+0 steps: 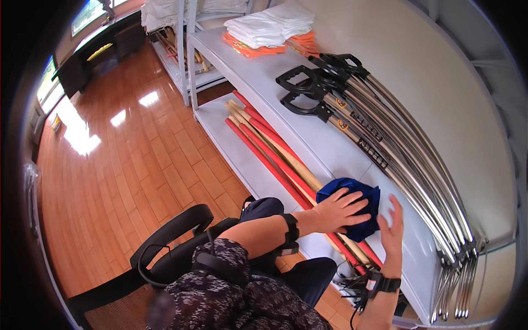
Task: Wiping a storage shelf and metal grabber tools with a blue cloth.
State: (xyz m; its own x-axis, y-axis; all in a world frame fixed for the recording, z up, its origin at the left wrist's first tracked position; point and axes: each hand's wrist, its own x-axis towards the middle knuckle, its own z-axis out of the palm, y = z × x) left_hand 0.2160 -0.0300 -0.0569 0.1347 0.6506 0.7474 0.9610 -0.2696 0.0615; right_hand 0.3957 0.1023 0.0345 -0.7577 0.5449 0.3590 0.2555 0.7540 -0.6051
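Note:
A dark blue folded cloth item (369, 198) lies at the front edge of the upper grey shelf (350, 165). Flat on top of it rests my left hand (340, 210), fingers spread, palm down. Just right of the cloth, my right hand (392, 227) is raised with thumb and fingers apart, holding nothing. Behind both hands, several metal-shafted forks (396, 161) with black D-shaped handles lie along the shelf, their tines at the lower right. What lies under the blue cloth is hidden.
Red and bare wooden poles (268, 165) lie on the lower shelf. White folded cloths (264, 27) sit over orange packets (255, 50) at the shelf's far end. Cables (357, 284) bunch below my right wrist. A black mesh chair (119, 305) is under me, on a wooden floor (165, 152).

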